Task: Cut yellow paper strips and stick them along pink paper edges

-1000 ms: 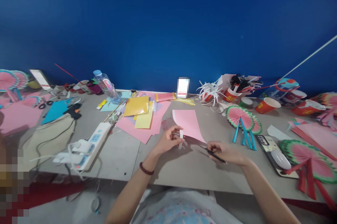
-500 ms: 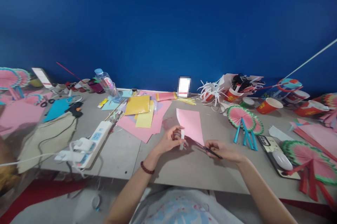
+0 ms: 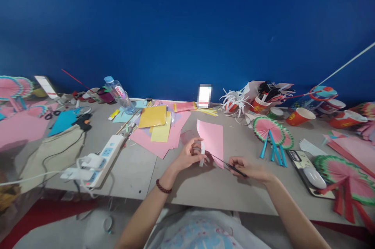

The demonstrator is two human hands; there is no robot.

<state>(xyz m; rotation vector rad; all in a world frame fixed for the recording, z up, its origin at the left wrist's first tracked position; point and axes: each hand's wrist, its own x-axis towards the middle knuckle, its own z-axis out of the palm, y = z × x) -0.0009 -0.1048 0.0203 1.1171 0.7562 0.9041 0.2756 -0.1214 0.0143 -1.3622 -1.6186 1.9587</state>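
My left hand (image 3: pixel 193 152) is closed, pinching a short white strip (image 3: pixel 202 153) upright between thumb and fingers at the near left edge of a pink sheet of paper (image 3: pixel 211 136). To its right, my right hand (image 3: pixel 244 167) grips a slim black tool (image 3: pixel 236 170). The tool's thin dark end reaches leftward across the sheet's near edge towards my left fingers. Seen nearly edge-on, its kind cannot be made out. A narrow white edge shows at the sheet's far left corner. My fingers partly hide the sheet's near left corner.
Left of my hands lie pink sheets (image 3: pixel 152 145), yellow packets (image 3: pixel 152 116) and a white power strip (image 3: pixel 109 155). Right are folded paper fans (image 3: pixel 268 130), a phone with a mouse (image 3: pixel 314 178) on it, and red paper cups (image 3: pixel 300 117). A lit phone (image 3: pixel 204 96) stands against the blue wall.
The pink sheet's near right corner has shifted towards me and slightly left, now lying behind the tool's thin end. Both hands stay almost in place.
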